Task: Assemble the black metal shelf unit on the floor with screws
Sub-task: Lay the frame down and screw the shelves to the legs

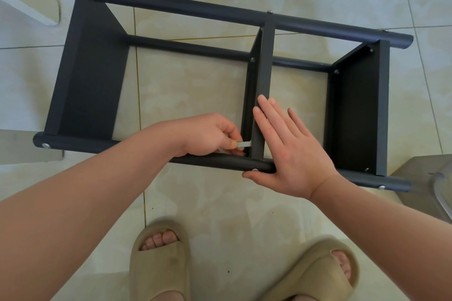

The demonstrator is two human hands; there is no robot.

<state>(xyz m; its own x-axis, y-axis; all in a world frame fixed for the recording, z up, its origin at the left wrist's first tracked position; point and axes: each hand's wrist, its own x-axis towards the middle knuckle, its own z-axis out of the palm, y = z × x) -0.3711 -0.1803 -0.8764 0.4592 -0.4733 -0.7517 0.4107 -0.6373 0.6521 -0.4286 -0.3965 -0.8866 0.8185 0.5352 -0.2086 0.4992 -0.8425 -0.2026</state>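
left hand (210, 134) curled, thumb and fingers pinching a small silver key (243, 144). its short flat end points right, at the inner corner where the middle panel (262, 76) meets the near tube (215, 161). key tip hidden behind the panel edge, can't tell if it sits in a screw. right hand (291, 151) open and flat, fingers straight and spread, lying over the middle panel's upper edge and across the near tube. its thumb runs along the tube's near side, just beside a silver screw head (254, 170). hands sit either side of the middle panel, near each other, not touching.

black shelf unit (195, 8) lies on its side on the floor (195, 95), long axis left to right, a bit skewed in frame. three panels stand on edge between the tubes: left panel (85, 68), the middle one, right panel (359, 110). far tube (318, 24) runs along the top, lower back tube (195, 49) behind the panels. more screw heads show at the near tube's left end (46, 146) and right end (380, 187).

floor is beige tile. tan sandals (159, 264) on the person's feet below the unit, toes toward it. white furniture leg (29, 5) top left, grey block (415, 171) at the right edge near the unit's right end.
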